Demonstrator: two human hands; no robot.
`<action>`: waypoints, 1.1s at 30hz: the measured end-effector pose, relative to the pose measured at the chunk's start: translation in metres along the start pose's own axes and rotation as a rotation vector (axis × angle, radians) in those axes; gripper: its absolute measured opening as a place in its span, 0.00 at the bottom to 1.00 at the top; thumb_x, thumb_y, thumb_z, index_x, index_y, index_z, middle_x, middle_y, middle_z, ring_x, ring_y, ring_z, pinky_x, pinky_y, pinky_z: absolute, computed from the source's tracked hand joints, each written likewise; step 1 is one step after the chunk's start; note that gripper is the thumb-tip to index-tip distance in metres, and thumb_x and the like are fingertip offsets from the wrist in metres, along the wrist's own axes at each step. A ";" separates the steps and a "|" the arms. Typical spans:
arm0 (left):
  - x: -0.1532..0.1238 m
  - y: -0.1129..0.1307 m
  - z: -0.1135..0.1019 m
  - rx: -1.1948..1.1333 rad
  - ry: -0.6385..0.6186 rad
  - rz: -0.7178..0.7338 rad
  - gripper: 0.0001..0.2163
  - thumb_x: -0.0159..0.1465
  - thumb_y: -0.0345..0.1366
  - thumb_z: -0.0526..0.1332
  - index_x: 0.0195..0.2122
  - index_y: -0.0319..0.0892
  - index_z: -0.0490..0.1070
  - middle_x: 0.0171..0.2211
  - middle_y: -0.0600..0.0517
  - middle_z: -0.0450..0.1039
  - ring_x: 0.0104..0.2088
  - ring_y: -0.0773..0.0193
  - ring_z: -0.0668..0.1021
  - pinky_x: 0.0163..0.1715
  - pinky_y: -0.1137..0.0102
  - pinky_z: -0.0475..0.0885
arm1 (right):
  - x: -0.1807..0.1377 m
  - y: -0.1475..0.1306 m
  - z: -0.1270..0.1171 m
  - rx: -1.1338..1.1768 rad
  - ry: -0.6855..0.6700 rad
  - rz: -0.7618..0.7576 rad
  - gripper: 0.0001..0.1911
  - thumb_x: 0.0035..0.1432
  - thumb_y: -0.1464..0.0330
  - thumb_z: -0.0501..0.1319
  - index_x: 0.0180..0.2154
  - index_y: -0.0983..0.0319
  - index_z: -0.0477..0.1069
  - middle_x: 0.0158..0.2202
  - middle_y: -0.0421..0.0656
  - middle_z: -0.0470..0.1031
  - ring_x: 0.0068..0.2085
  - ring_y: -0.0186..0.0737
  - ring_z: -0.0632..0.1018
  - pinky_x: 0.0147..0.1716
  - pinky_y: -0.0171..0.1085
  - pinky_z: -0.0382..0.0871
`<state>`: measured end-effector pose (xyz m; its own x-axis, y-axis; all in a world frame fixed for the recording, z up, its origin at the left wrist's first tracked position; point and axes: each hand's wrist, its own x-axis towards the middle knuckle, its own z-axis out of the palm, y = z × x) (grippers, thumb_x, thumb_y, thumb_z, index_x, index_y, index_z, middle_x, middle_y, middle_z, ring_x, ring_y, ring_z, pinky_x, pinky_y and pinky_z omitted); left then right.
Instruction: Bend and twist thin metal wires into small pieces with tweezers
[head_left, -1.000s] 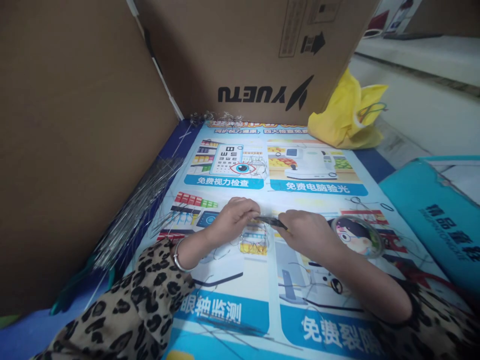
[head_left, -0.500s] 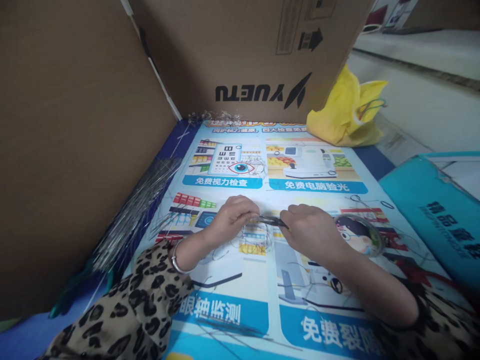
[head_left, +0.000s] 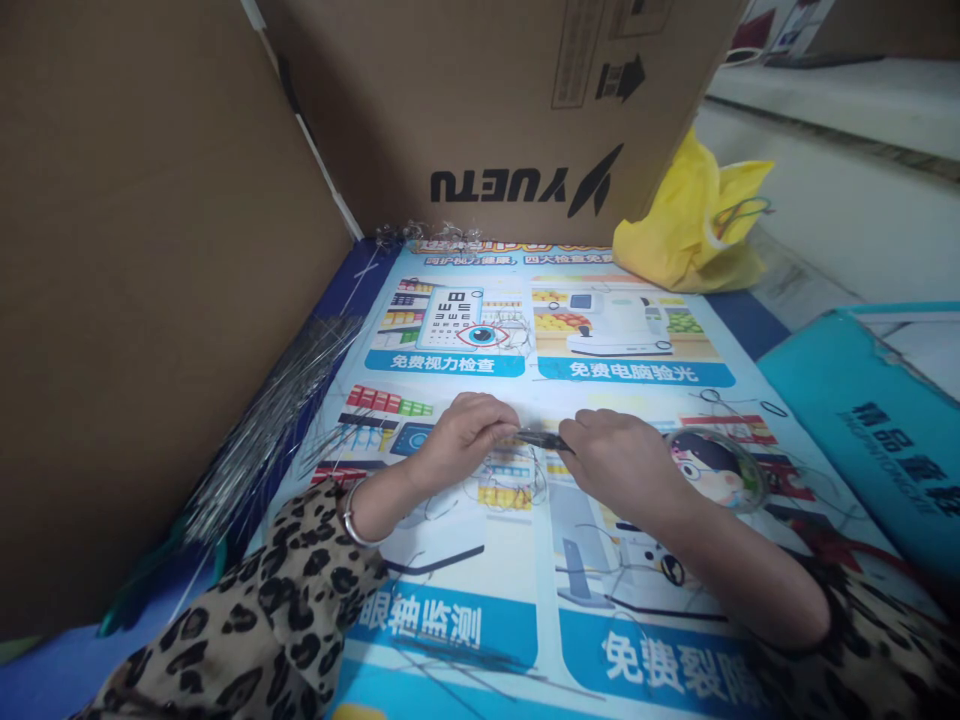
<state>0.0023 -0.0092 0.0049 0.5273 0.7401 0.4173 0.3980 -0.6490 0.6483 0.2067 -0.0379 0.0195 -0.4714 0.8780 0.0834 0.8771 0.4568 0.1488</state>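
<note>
My left hand (head_left: 465,438) and my right hand (head_left: 622,462) meet over a printed poster (head_left: 525,620) that covers the table. Both are closed in a pinch. My right hand grips a small dark tool, probably pliers (head_left: 544,439), whose tip points left toward my left fingertips. My left hand pinches something thin at that tip, likely a wire, too fine to make out. Loose bent wires (head_left: 510,490) lie on the poster just below the hands. A silver bangle (head_left: 350,515) sits on my left wrist.
Tall cardboard sheets (head_left: 150,280) wall in the left, and a "YUETU" carton (head_left: 495,110) stands behind. A bundle of straight steel wires (head_left: 262,430) lies along the left. A yellow plastic bag (head_left: 694,235) sits at the back right, a clear round dish (head_left: 716,470) and a teal box (head_left: 862,420) at the right.
The hands have stayed almost in place, making only slight finger and tool shifts. The camera view drifted a little.
</note>
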 end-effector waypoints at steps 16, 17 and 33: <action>-0.001 0.002 0.000 0.037 -0.010 -0.018 0.06 0.63 0.34 0.53 0.31 0.41 0.67 0.28 0.53 0.71 0.32 0.68 0.70 0.38 0.71 0.63 | 0.001 -0.001 0.001 0.014 -0.037 0.011 0.08 0.55 0.66 0.52 0.28 0.61 0.67 0.27 0.43 0.71 0.30 0.39 0.71 0.25 0.35 0.47; -0.001 0.002 0.000 0.040 -0.009 -0.020 0.06 0.63 0.34 0.53 0.31 0.41 0.67 0.28 0.53 0.71 0.32 0.68 0.70 0.38 0.71 0.63 | 0.001 -0.002 0.000 0.017 -0.040 0.014 0.08 0.55 0.65 0.52 0.28 0.61 0.67 0.28 0.43 0.71 0.30 0.39 0.71 0.25 0.35 0.47; -0.002 0.002 0.000 0.057 0.005 -0.014 0.06 0.63 0.33 0.52 0.31 0.41 0.66 0.29 0.53 0.71 0.33 0.68 0.71 0.37 0.71 0.64 | 0.001 0.004 -0.002 0.011 -0.017 0.046 0.11 0.57 0.63 0.52 0.30 0.61 0.68 0.28 0.43 0.71 0.31 0.39 0.71 0.25 0.35 0.48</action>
<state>0.0024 -0.0119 0.0054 0.5179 0.7497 0.4119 0.4476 -0.6478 0.6164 0.2094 -0.0359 0.0217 -0.4286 0.9006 0.0728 0.8989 0.4169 0.1346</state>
